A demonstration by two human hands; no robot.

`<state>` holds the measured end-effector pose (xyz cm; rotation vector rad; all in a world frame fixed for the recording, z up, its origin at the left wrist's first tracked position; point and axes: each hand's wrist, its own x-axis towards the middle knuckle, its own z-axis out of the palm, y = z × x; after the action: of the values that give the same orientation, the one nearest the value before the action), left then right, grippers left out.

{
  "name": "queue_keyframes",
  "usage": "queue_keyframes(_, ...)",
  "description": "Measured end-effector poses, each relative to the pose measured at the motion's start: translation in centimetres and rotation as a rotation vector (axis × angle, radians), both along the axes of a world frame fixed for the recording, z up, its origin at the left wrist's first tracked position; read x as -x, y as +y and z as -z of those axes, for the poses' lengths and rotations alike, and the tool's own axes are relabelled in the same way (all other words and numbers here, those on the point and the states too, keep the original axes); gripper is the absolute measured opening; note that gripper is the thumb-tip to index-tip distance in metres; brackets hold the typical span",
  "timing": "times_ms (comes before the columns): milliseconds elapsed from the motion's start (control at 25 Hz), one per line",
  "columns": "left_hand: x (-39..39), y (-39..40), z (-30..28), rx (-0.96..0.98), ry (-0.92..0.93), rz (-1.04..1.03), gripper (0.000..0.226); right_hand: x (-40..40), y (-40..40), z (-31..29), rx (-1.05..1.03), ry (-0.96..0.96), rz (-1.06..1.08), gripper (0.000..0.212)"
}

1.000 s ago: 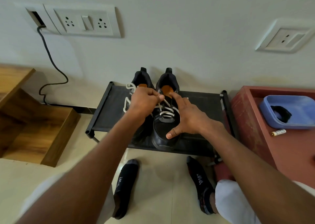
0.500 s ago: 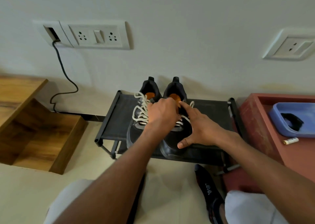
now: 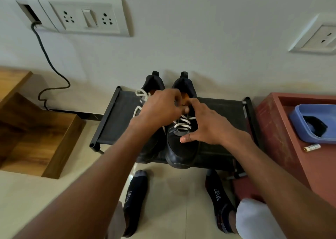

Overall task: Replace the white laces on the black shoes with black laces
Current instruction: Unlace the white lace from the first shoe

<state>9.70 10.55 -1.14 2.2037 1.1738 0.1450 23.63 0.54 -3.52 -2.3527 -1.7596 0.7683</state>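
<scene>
White laces (image 3: 183, 123) on the right-hand black shoe (image 3: 181, 144), on the rack (image 3: 116, 122), are being undone: both hands have closed in at its collar since a second ago. Left hand (image 3: 160, 107) pinches lace there; right hand (image 3: 205, 124) now pinches too, thumb on the toe, so unlacing has only begun.

The black shoes (image 3: 180, 147) look like soft matt cloth on top, with a smoother, slightly shiny rubber toe. Their white laces (image 3: 183, 123) are rough woven cord. The rack (image 3: 116, 122) has a dull black cloth top on smooth tubes, maybe metal. The blue tray (image 3: 300, 122) is smooth plastic. The box (image 3: 54, 142) is shiny brown wood. The floor (image 3: 25, 193) is smooth pale tile.
</scene>
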Motion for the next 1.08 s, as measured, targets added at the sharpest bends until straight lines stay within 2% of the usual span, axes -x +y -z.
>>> queue_keyframes(80,-0.2,-0.7,0.3,-0.146,0.126,0.075,0.013,0.0,0.2,0.2,0.001,-0.010,-0.002,0.126)
queue_keyframes(240,-0.2,-1.3,0.3,-0.360,0.160,0.077,0.015,0.1,0.2,0.5,0.029,-0.017,-0.010,0.138)
queue_keyframes(320,-0.4,-1.3,0.6,-0.397,0.188,0.060,0.010,0.1,0.3,0.4,0.040,-0.019,-0.005,0.142)
queue_keyframes(360,-0.3,-1.1,0.4,-0.356,0.133,0.026,0.007,0.1,0.2,0.3,0.044,-0.015,0.003,0.143)
queue_keyframes(440,-0.2,-0.4,-0.3,-0.161,-0.139,-0.115,0.009,-0.1,0.1,0.0,0.043,-0.001,0.021,0.141)
queue_keyframes(560,-0.1,0.6,-2.1,0.209,-0.734,-0.399,0.013,-0.2,-0.1,-0.2,0.036,0.005,0.027,0.135)
queue_keyframes(600,-0.1,0.5,-2.4,0.330,-0.843,-0.424,0.015,-0.1,0.0,-0.2,0.037,0.000,0.020,0.134)
queue_keyframes(640,-0.2,0.2,-2.5,0.362,-0.841,-0.399,0.016,-0.1,0.1,-0.2,0.040,-0.005,0.013,0.134)
queue_keyframes(680,-0.2,0.2,-2.1,0.278,-0.734,-0.325,0.014,0.0,0.1,-0.2,0.045,-0.007,0.012,0.135)
queue_keyframes(760,-0.3,0.1,-0.3,-0.052,-0.334,-0.042,0.004,0.0,0.2,-0.2,0.050,-0.007,0.021,0.138)
queue_keyframes(840,-0.4,-0.4,1.3,-0.237,-0.001,0.187,0.013,0.0,0.3,-0.1,0.051,-0.011,0.019,0.138)
queue_keyframes(920,-0.5,-0.8,1.8,-0.288,0.066,0.196,0.021,0.0,0.4,0.0,0.058,-0.016,0.008,0.137)
queue_keyframes(1080,-0.7,-0.7,1.7,-0.313,0.005,0.133,0.028,-0.1,0.5,0.0,0.066,-0.018,0.009,0.137)
